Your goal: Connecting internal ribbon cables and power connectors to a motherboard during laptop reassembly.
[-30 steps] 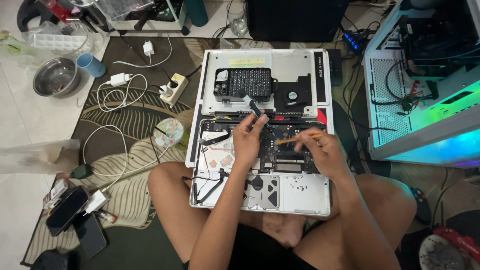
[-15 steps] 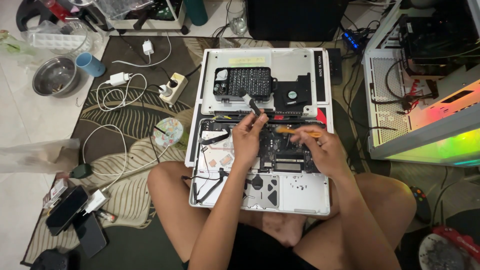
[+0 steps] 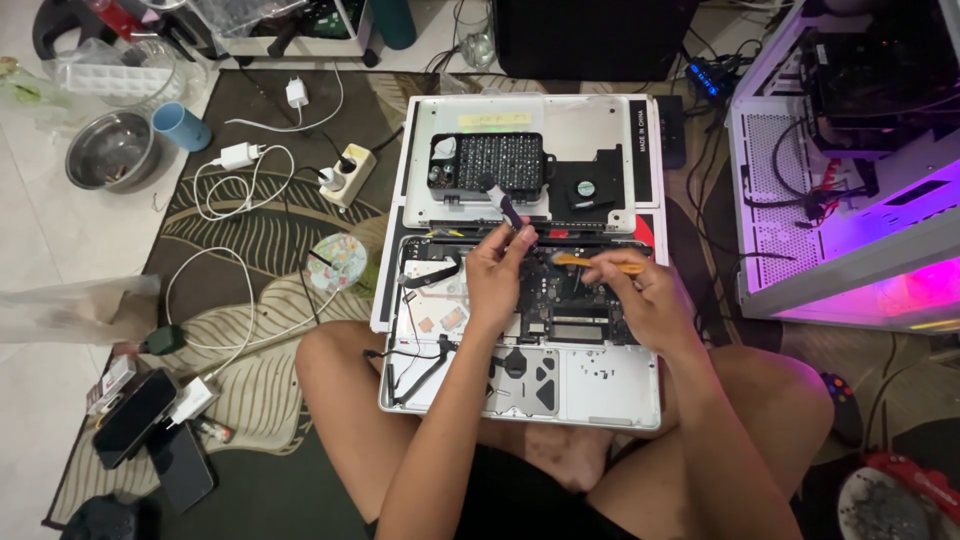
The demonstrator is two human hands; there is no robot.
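Your left hand [image 3: 497, 280] grips the dark screwdriver [image 3: 503, 204] upright, right hand [image 3: 648, 300] pinches the orange pry tool [image 3: 600, 263] flat over the logic board [image 3: 560, 305] between them — a slip could gouge traces or tear a connector.

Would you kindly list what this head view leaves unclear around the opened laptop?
- Screwdriver tip: hidden behind the left hand.
- Part under the orange tool: covered by the right hand.
- Bits in the black bit case: too small to tell.
- White computer case: cut off by the right edge.
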